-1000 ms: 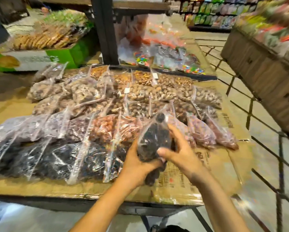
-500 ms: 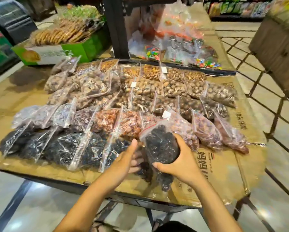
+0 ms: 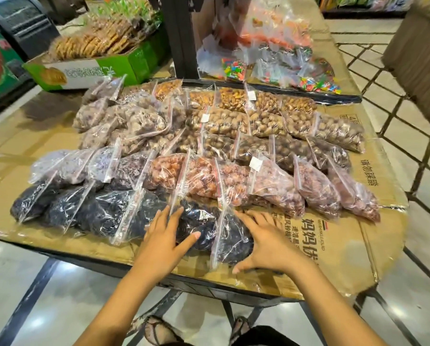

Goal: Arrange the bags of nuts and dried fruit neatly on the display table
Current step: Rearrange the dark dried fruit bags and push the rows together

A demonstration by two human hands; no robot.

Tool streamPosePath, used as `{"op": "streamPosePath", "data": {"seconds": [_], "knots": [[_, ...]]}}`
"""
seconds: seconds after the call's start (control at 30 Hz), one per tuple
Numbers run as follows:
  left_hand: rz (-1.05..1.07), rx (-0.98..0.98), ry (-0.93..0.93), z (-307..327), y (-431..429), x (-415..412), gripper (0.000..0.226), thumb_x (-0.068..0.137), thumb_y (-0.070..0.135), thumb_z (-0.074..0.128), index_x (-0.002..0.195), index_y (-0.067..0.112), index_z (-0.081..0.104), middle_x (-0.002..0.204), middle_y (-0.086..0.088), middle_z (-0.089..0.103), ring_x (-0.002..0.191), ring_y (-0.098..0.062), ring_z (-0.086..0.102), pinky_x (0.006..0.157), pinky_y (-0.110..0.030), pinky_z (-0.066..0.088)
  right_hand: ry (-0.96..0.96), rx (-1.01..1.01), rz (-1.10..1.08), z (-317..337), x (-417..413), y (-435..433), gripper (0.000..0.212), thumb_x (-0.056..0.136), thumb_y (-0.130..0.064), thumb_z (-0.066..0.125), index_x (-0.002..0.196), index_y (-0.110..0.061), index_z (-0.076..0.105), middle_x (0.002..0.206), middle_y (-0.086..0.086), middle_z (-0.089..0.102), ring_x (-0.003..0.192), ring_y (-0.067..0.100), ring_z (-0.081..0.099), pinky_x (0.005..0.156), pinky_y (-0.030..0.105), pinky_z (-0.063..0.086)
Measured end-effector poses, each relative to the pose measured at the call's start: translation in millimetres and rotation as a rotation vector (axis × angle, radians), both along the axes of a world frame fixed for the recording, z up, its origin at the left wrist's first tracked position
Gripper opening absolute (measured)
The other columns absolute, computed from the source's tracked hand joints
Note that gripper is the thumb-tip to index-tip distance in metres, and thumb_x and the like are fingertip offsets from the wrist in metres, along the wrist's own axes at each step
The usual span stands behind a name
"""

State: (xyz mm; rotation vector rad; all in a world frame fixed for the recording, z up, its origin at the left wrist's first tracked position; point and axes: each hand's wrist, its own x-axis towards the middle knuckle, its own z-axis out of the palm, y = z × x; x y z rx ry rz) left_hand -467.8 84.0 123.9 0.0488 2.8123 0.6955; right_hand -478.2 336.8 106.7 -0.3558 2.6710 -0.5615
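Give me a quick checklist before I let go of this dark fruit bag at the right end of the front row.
1. Dark fruit bag lying flat on the cardboard: ok.
2. Lined up with the front row of dark bags: ok.
3. Whole bag inside the cardboard's near edge: ok, though close.
4. Zip strip sealed: cannot tell.
5. Left hand and right hand open, gripping nothing: ok.
6. Bare cardboard to the right for another bag: ok.
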Motion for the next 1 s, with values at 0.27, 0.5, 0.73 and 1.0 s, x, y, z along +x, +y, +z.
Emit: {"op": "streamPosePath", "data": {"seconds": [0.27, 0.5, 0.73, 1.0], "knots": [[-0.150, 0.052, 0.058, 0, -30, -13, 0.067, 0.085, 0.069, 0.039, 0.145, 0.042, 0.028, 0.155, 0.001, 0.031, 0.144, -0.016, 0.023, 0.117, -0.040, 0.022, 0.137, -0.373, -0.240, -1, 10, -4, 0.091, 0.048, -0.064, 0.077, 0.128, -0.035, 0.044, 0.113, -0.020, 0.046, 0.108, 0.002, 0.043, 0.100, 0.034, 0.038], [-0.407, 0.064, 0.041, 3, -89, -35, 0.071, 0.083, 0.076, 0.029, 0.146, 0.042, 0.026, 0.156, 0.012, 0.026, 0.141, -0.011, 0.028, 0.116, -0.035, 0.026, -0.127, -0.066, -0.289, 24, 3, -45, 0.126, 0.043, -0.072, 0.076, 0.146, -0.041, 0.010, 0.157, -0.005, 0.010, 0.144, 0.016, 0.003, 0.118, 0.043, 0.006], [-0.340, 0.174, 0.191, 13, -221, -63, 0.070, 0.082, 0.077, 0.029, 0.144, 0.045, 0.029, 0.154, 0.022, 0.021, 0.141, -0.003, 0.023, 0.115, -0.025, 0.019, -0.033, -0.233, -0.519, 91, -26, -163, 0.104, 0.054, -0.059, 0.072, 0.143, -0.022, 0.032, 0.148, -0.002, 0.037, 0.132, 0.017, 0.037, 0.096, 0.028, 0.035], [-0.233, 0.225, 0.154, 35, -295, -130, 0.096, 0.068, 0.087, 0.028, 0.149, 0.039, 0.010, 0.159, 0.012, 0.007, 0.147, -0.012, 0.006, 0.118, -0.035, 0.010, 0.123, -0.403, -0.615, 85, -61, -268, 0.086, 0.061, -0.057, 0.064, 0.138, -0.025, 0.041, 0.144, -0.004, 0.042, 0.126, 0.004, 0.035, 0.097, 0.022, 0.028]]}}
